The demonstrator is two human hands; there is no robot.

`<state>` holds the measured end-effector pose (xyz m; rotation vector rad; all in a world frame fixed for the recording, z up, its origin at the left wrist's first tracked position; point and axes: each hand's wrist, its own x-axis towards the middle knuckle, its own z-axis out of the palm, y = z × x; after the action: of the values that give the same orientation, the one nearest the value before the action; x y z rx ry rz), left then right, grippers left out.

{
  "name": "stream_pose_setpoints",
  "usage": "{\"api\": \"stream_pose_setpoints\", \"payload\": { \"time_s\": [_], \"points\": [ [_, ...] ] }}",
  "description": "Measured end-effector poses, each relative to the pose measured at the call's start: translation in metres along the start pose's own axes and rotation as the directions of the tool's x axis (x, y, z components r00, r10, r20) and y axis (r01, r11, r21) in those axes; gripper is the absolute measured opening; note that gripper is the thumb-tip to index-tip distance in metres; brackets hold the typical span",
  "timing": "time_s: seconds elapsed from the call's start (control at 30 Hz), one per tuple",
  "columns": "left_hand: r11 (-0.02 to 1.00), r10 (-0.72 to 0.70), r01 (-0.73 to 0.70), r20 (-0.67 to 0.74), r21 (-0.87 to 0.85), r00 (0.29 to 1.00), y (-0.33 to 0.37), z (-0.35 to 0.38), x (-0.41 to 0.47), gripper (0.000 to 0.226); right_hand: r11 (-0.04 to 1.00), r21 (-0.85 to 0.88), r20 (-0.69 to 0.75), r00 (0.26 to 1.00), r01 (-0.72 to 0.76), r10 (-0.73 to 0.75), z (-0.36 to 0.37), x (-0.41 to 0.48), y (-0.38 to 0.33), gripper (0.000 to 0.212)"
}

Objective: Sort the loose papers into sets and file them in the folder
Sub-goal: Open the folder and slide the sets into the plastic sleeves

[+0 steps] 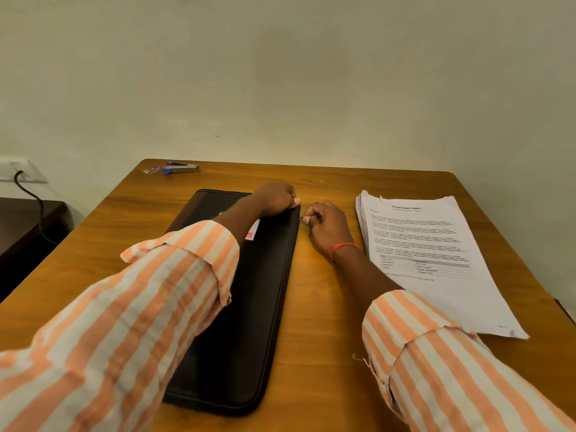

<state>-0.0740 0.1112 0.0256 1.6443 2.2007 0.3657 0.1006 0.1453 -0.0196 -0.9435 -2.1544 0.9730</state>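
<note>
Black rectangular zip folder [249, 307] lies flat and closed on the brown wooden table [321, 307], contents not visible. The thick stack of white printed papers [436, 260] sits loose at its 3 o'clock, not touching. Left hand [274, 199] curls tight on the folder's 1 o'clock corner; right hand [327, 226], just beside it, pinches the small metal zip pull [303, 217] at the folder's right edge, papers at 3 o'clock of both hands.

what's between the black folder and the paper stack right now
In the head view, the right hand rests on the table between folder and paper stack, pinching a small metal pull at the folder's edge.
</note>
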Motion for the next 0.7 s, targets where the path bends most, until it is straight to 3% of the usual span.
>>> {"api": "stream_pose_setpoints", "payload": {
  "time_s": [0.13,0.33,0.43,0.57,0.7],
  "points": [
    [0.998,-0.065,0.065,-0.014,0.02,0.998,-0.004,-0.007,0.006,0.026,1.0,-0.007,0.044,0.999,0.017,-0.017,-0.001,-0.01,-0.004,0.011],
    [0.956,-0.107,0.181,-0.299,0.232,0.948,-0.006,0.016,0.001,0.042,0.999,-0.046,0.051,0.999,0.0,0.002,0.009,-0.021,-0.005,0.015],
    [0.963,-0.125,0.21,-0.413,0.167,0.902,0.006,0.021,-0.013,0.053,0.999,-0.049,-0.003,1.0,0.003,-0.003,0.01,-0.019,-0.003,0.017],
    [0.952,-0.187,0.254,-0.333,0.172,0.924,0.018,0.028,-0.044,0.067,0.997,-0.077,-0.023,1.0,0.003,-0.005,0.01,-0.02,-0.005,0.017],
    [0.957,-0.252,0.282,-0.292,0.066,0.923,0.024,0.031,-0.08,0.072,0.996,-0.093,-0.026,1.0,0.007,-0.009,0.007,-0.021,-0.008,0.018]
  ]
}}
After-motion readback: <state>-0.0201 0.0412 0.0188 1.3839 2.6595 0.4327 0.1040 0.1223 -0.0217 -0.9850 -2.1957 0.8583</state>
